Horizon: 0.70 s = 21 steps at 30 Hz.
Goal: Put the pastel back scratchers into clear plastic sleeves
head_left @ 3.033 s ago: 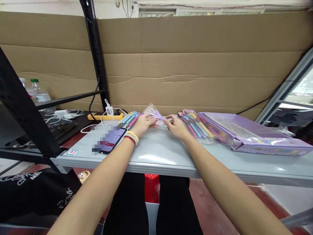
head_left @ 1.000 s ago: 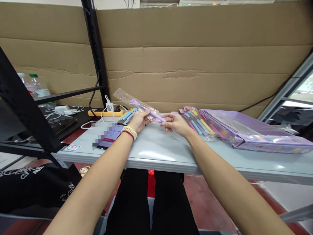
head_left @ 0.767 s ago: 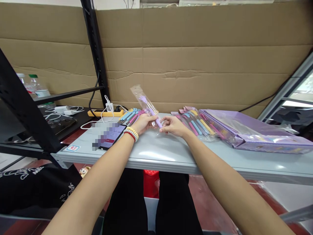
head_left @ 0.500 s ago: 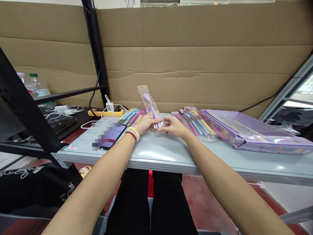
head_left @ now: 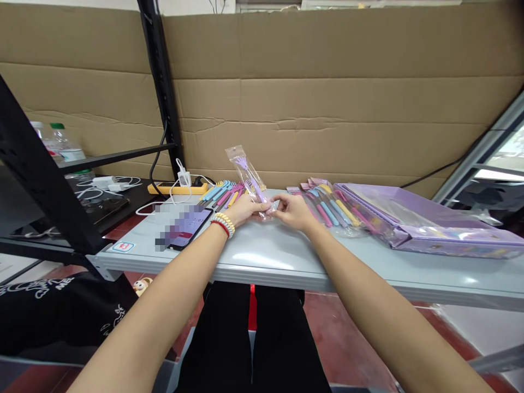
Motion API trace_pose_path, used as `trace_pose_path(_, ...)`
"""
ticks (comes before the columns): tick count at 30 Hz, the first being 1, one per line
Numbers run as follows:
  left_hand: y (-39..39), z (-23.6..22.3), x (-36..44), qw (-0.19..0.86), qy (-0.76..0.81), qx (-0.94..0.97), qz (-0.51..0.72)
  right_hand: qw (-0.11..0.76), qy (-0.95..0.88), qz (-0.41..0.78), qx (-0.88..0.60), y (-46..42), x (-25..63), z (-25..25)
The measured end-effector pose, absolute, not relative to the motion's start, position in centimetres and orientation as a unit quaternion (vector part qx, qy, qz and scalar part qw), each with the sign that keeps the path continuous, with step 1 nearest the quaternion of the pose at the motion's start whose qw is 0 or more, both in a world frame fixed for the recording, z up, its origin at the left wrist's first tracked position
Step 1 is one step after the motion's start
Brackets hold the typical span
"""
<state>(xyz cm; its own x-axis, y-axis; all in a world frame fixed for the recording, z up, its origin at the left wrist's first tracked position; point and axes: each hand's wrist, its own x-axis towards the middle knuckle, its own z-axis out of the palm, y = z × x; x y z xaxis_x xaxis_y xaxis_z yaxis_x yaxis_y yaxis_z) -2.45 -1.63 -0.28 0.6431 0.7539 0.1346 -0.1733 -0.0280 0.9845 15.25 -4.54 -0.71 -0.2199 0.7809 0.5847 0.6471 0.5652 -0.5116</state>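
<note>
A clear plastic sleeve [head_left: 236, 153] holds a purple stick-like item [head_left: 257, 188] with a fingered, claw-shaped end; it leans up and to the left above the middle of a pale gray shelf [head_left: 270, 256]. To the right, more clear bags [head_left: 327, 207] contain similar items with pink, blue and yellow handles, beside an open lilac box [head_left: 434, 240] with clear plastic lying in it. The purple item is slim and smooth, its claw toward the flat top end of the sleeve. The left hand [head_left: 244, 209], wearing beaded bracelets [head_left: 223, 224], is closed around the sleeve's lower end, thumb on top. The right hand [head_left: 292, 212] has its thumb and index finger pinched together at that same end. Left of the hands lie unbagged claw-ended sticks [head_left: 219, 194] in several colors and a phone [head_left: 190, 229].
</note>
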Motion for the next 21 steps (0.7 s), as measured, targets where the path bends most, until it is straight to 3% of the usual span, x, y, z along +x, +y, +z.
trace_pose_path(4,-1.4,-0.2,-2.4,0.646,0.248,0.618,0.374,0.423,-0.774,0.104,-0.460,-4.8,15.1,-0.5)
trace_pose_path(10,-0.8,0.1,-2.6,0.629,0.280,0.560,0.461,0.503,-0.735,0.192,-0.412,-5.5,15.1,0.2)
trace_pose_path(17,-0.6,0.1,-2.8,0.618,0.301,0.551,0.473,0.411,-0.801,0.150,-0.409,-5.0,15.3,0.2)
trace_pose_path(21,-0.5,0.0,-2.8,0.605,0.314,0.555,0.478,0.402,-0.811,0.124,-0.407,-4.8,15.3,0.0)
